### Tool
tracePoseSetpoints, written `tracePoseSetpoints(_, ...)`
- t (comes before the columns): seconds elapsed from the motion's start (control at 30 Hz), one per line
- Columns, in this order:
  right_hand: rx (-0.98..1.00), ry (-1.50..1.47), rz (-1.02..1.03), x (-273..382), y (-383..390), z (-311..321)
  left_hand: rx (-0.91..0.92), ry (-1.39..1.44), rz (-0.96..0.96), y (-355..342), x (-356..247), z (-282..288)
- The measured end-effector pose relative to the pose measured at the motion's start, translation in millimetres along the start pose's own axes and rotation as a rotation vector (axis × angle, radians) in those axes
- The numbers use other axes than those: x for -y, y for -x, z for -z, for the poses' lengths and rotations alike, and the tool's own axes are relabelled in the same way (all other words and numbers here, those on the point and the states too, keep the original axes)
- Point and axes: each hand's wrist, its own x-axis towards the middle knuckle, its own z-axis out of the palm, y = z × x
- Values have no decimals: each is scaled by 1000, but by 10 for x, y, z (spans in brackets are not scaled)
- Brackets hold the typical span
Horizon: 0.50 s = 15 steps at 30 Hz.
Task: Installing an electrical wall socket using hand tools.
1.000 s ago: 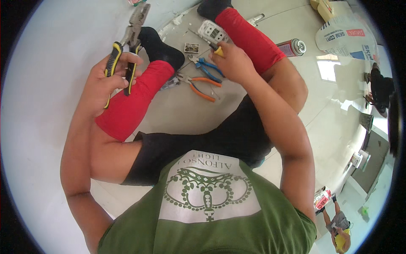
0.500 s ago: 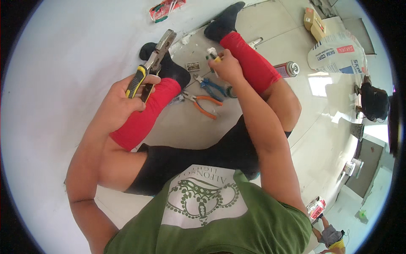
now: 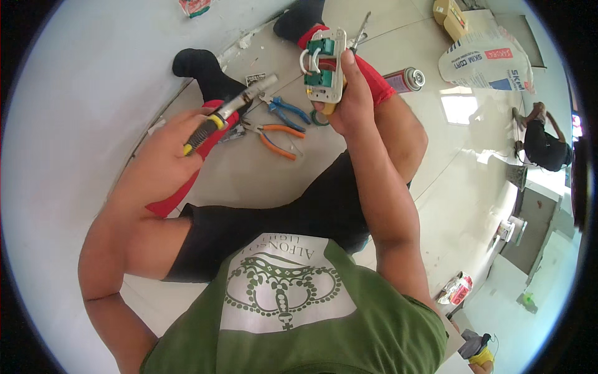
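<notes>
My left hand point(image 3: 163, 140) is wrapped round a pair of pliers point(image 3: 240, 101) with yellow-and-black handles; the metal jaws point up and right, blurred by motion. My right hand point(image 3: 356, 100) grips an electrical outlet plate point(image 3: 334, 68), thumb along its edge. The plate's back faces me, with two green socket modules and short looped white wires. A small yellow piece shows under the right fingers; its kind is unclear. On the floor between my legs lie blue-handled pliers point(image 3: 289, 111) and orange-handled pliers point(image 3: 277, 138). A small box point(image 3: 255, 79) is partly hidden behind the left-hand pliers.
A spray can point(image 3: 406, 80) lies beyond my right leg, near a slim metal tool point(image 3: 361, 31). Farther off stand a white sack point(image 3: 486, 62) and a yellow carton point(image 3: 450, 20). A white wall point(image 3: 81, 112) rises on the left. Other people point(image 3: 543, 140) are at the far right.
My right hand has turned and moved up, bringing the outlet plate's wired back into view. The left-hand pliers have tilted rightward and downward. The whole view has shifted slightly.
</notes>
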Motion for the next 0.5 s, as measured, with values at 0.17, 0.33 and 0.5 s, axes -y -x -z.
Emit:
tracePoseSetpoints(0.17,-1,-48,12,-17,-37,-81,64,-113,3,5,-17,-157)
tracePoseSetpoints(0.33,5,-16,16,-34,16,-46,73,-212,-6,-62,-63,-177)
tracePoseSetpoints(0.5,19,23,55,-52,10,-102,111,-184,1,-88,-86,-194)
